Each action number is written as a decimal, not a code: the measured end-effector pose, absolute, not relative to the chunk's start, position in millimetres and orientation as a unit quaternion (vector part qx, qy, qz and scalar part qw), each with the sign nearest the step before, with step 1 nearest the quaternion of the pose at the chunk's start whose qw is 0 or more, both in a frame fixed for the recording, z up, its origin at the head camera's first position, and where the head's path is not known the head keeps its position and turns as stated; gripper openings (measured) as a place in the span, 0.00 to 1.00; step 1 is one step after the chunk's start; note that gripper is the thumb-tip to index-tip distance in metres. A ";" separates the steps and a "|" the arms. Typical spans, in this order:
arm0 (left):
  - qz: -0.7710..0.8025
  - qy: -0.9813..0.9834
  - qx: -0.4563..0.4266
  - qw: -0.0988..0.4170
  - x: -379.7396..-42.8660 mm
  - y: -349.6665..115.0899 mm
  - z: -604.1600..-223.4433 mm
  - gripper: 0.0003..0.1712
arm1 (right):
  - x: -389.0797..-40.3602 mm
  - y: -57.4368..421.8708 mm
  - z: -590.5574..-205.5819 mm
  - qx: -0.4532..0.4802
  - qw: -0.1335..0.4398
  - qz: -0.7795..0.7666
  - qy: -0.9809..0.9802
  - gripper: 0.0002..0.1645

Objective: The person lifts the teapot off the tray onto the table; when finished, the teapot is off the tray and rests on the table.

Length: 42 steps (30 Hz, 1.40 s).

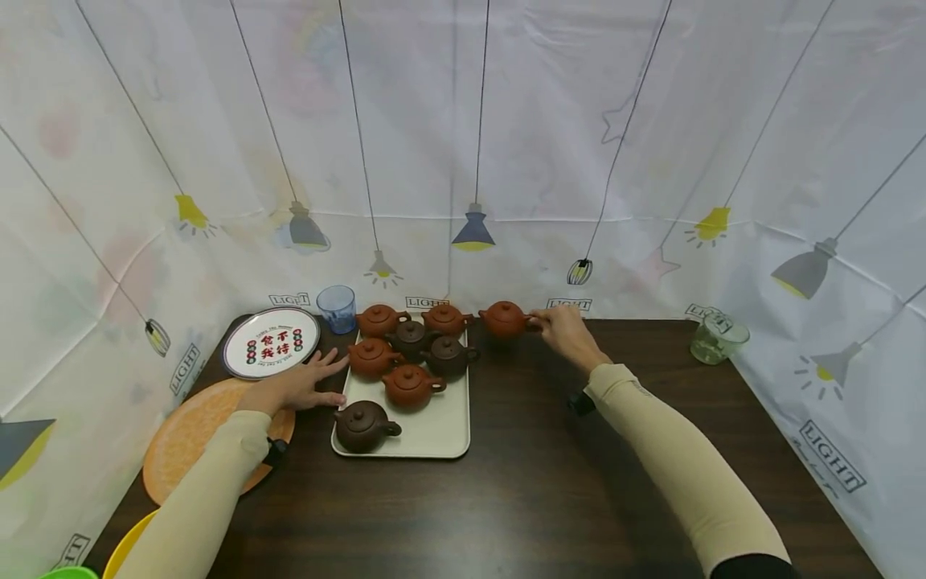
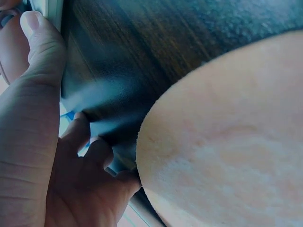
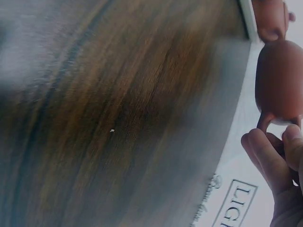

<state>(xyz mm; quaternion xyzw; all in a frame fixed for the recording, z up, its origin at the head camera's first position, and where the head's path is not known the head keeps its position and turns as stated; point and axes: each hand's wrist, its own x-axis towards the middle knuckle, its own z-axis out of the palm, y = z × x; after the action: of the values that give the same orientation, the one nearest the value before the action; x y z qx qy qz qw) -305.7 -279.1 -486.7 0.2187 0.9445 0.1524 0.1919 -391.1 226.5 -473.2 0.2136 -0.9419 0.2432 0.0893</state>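
Note:
My right hand (image 1: pixel 567 334) pinches the handle of a reddish-brown teapot (image 1: pixel 504 319) at the table's far side, just right of the cream tray (image 1: pixel 436 435). In the right wrist view that teapot (image 3: pixel 280 80) hangs from thumb and fingers, its base showing. With fingers spread, my left hand (image 1: pixel 300 386) lies along the tray's left edge; in the left wrist view the thumb (image 2: pixel 40 40) touches its rim. Several reddish and dark brown teapots crowd the far half of the tray. A dark brown teapot (image 1: pixel 362 426) sits apart at the near left corner.
A white plate with red characters (image 1: pixel 271 343) and a round orange board (image 1: pixel 181 438) lie left of the tray. A blue cup (image 1: pixel 337 310) stands behind it. At the far right is a greenish glass (image 1: pixel 718 338). Yellow (image 1: pixel 130 543) and green (image 1: pixel 68 573) rims show lower left.

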 end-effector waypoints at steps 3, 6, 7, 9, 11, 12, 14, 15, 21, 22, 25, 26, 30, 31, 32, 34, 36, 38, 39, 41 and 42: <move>0.152 0.945 0.218 0.189 -305.1 -279.1 -487.1 0.53 | -397.5 225.6 -477.7 0.212 0.092 0.233 -0.945 0.14; 0.151 0.946 0.218 0.187 -304.0 -277.9 -486.9 0.53 | -400.6 227.4 -484.4 0.202 0.095 0.224 -0.949 0.14; 0.150 0.946 0.218 0.188 -303.9 -277.4 -486.8 0.53 | -401.2 228.4 -486.5 0.200 0.096 0.222 -0.950 0.14; 0.149 0.946 0.219 0.189 -304.5 -277.1 -486.2 0.53 | -402.2 230.1 -490.4 0.192 0.097 0.225 -0.950 0.14; 0.148 0.946 0.218 0.191 -305.4 -277.7 -485.9 0.54 | -402.9 230.8 -492.8 0.187 0.098 0.235 -0.949 0.14; 0.147 0.945 0.218 0.193 -305.5 -278.0 -485.3 0.54 | -403.1 230.8 -493.5 0.186 0.101 0.235 -0.949 0.14; 0.146 0.945 0.215 0.198 -305.2 -278.7 -484.9 0.54 | -403.3 229.6 -494.7 0.181 0.098 0.241 -0.949 0.14; 0.146 0.945 0.215 0.198 -304.7 -278.8 -485.1 0.53 | -403.1 228.9 -494.8 0.177 0.094 0.243 -0.949 0.14; 0.149 0.945 0.215 0.195 -301.3 -278.7 -487.1 0.52 | -401.8 226.6 -496.2 0.161 0.073 0.254 -0.951 0.17; 0.149 0.945 0.214 0.195 -301.1 -278.6 -487.2 0.52 | -401.9 226.4 -496.3 0.163 0.073 0.253 -0.951 0.17; 0.147 0.946 0.213 0.194 -301.3 -278.4 -487.2 0.52 | -402.7 226.4 -496.3 0.167 0.076 0.246 -0.952 0.17; 0.145 0.947 0.213 0.194 -301.6 -278.3 -487.2 0.52 | -403.2 226.6 -496.2 0.169 0.076 0.244 -0.952 0.17; 0.140 0.948 0.213 0.193 -303.9 -278.0 -487.9 0.53 | -404.3 230.4 -496.0 0.185 0.077 0.245 -0.949 0.17; 0.140 0.947 0.213 0.194 -304.5 -277.9 -488.2 0.53 | -404.4 232.2 -495.9 0.191 0.071 0.249 -0.947 0.19; 0.141 0.947 0.212 0.196 -305.1 -277.7 -488.5 0.53 | -404.2 234.3 -495.6 0.198 0.064 0.248 -0.946 0.22; 0.145 0.946 0.210 0.201 -305.9 -277.4 -488.6 0.53 | -404.2 239.1 -495.1 0.210 0.050 0.246 -0.945 0.29; 0.144 0.946 0.209 0.204 -306.1 -277.5 -488.2 0.54 | -403.0 243.0 -492.6 0.212 0.035 0.254 -0.943 0.36; 0.142 0.946 0.210 0.202 -306.5 -277.8 -487.9 0.54 | -400.6 245.1 -488.4 0.205 0.031 0.265 -0.942 0.40; 0.140 0.946 0.211 0.201 -306.8 -278.1 -487.7 0.54 | -398.5 245.1 -485.4 0.200 0.029 0.279 -0.939 0.41; 0.138 0.947 0.213 0.198 -307.1 -278.7 -489.1 0.54 | -392.4 242.2 -477.8 0.197 0.029 0.308 -0.930 0.42; 0.138 0.947 0.213 0.198 -307.3 -279.2 -489.6 0.54 | -389.2 239.6 -474.1 0.199 0.030 0.320 -0.926 0.42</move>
<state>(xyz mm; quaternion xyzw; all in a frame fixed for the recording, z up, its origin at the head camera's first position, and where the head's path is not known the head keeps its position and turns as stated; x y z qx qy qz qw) -307.3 -279.2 -489.6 0.2133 0.9467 0.1380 0.1980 -389.2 239.6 -474.1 0.1988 -0.9257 0.3204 0.0297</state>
